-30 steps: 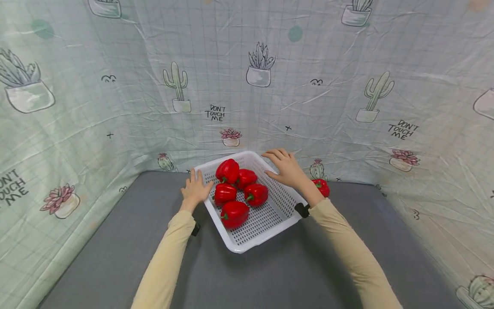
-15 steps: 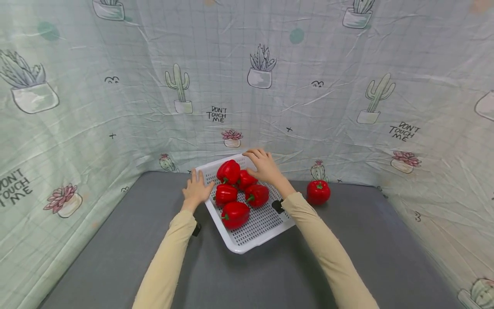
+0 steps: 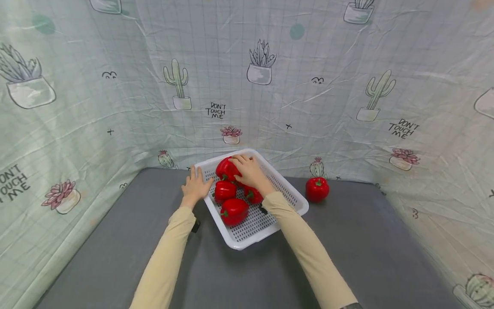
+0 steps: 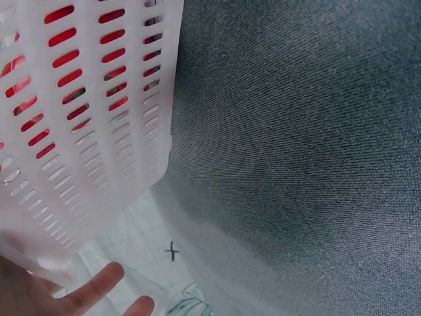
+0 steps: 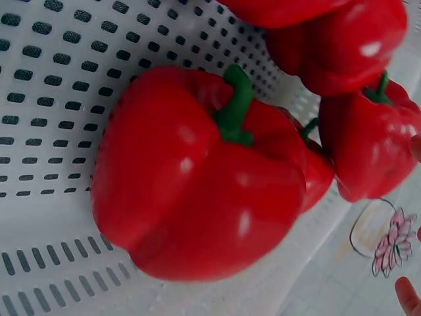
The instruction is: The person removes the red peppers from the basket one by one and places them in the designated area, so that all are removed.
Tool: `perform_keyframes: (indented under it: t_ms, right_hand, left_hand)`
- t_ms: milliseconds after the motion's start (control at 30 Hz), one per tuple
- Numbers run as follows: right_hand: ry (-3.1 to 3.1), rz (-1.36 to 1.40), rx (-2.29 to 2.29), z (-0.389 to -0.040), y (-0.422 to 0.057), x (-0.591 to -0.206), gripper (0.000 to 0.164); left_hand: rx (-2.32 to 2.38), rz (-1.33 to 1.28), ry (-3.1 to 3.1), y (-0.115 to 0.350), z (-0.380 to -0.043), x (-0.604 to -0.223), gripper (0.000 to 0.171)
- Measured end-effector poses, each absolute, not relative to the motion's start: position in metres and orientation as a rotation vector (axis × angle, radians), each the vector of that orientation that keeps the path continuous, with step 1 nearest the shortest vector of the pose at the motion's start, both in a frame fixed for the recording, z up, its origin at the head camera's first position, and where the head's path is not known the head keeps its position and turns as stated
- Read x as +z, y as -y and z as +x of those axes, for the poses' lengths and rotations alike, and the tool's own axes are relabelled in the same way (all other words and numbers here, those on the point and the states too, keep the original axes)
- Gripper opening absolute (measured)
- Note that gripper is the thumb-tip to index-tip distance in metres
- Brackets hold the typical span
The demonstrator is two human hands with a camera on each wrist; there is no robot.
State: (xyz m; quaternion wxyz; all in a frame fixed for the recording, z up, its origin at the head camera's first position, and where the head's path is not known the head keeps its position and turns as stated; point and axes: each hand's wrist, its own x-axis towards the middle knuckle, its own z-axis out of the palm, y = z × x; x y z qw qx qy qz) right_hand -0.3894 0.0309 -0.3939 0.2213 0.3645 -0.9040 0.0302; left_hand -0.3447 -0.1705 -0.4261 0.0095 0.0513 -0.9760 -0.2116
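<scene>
A white perforated plastic basket (image 3: 270,229) holds several red bell peppers, among them a front pepper (image 3: 234,211) and a far pepper (image 3: 225,168). My left hand (image 3: 194,186) rests on the basket's left rim with fingers spread; the left wrist view shows those fingers (image 4: 99,286) beside the slotted wall (image 4: 85,99). Over the peppers is my right hand (image 3: 251,171), its fingers reaching the right side of the far pepper. In the right wrist view, spread fingertips (image 5: 408,296) appear at the right edge, close to the far pepper (image 5: 375,141), with a larger pepper (image 5: 197,178) in front.
One more red bell pepper (image 3: 317,189) stands on the grey table (image 3: 370,244), right of the basket. A cloth backdrop (image 3: 301,103) printed with cacti hangs directly behind and along both sides.
My right hand has moved left from the basket's right rim to above the far peppers, uncovering the pepper outside on the right. My left hand stays on the rim.
</scene>
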Motion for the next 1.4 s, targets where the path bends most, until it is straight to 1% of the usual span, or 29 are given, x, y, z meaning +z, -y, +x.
perform_keyframes:
  t_ms: [233, 467, 733, 900, 1167, 1267, 1400]
  right_hand:
    - [2.511, 1.108, -0.069, -0.392, -0.016, -0.402, 0.068]
    - [2.519, 1.118, -0.337, -0.396, -0.007, -0.413, 0.067]
    - [2.487, 1.111, -0.524, -0.397, -0.003, -0.417, 0.066]
    - [2.513, 1.073, -0.538, -0.396, 0.001, -0.414, 0.068]
    - [2.53, 1.064, -0.453, -0.393, 0.004, -0.408, 0.065]
    - [2.507, 1.055, -0.473, -0.393, 0.003, -0.405, 0.067]
    - [2.49, 1.025, -0.587, -0.393, -0.001, -0.399, 0.077]
  left_hand:
    - [-0.639, 0.184, 3.042, 0.17, -0.346, -0.425, 0.075]
    - [-0.652, 0.2, 3.057, 0.169, -0.344, -0.425, 0.075]
    - [-0.647, 0.192, 3.068, 0.168, -0.343, -0.425, 0.075]
    - [-0.652, 0.195, 3.059, 0.168, -0.344, -0.424, 0.075]
    - [-0.663, 0.199, 3.046, 0.169, -0.344, -0.426, 0.074]
    - [-0.669, 0.199, 3.04, 0.169, -0.344, -0.426, 0.074]
    - [-0.68, 0.19, 3.039, 0.169, -0.344, -0.425, 0.074]
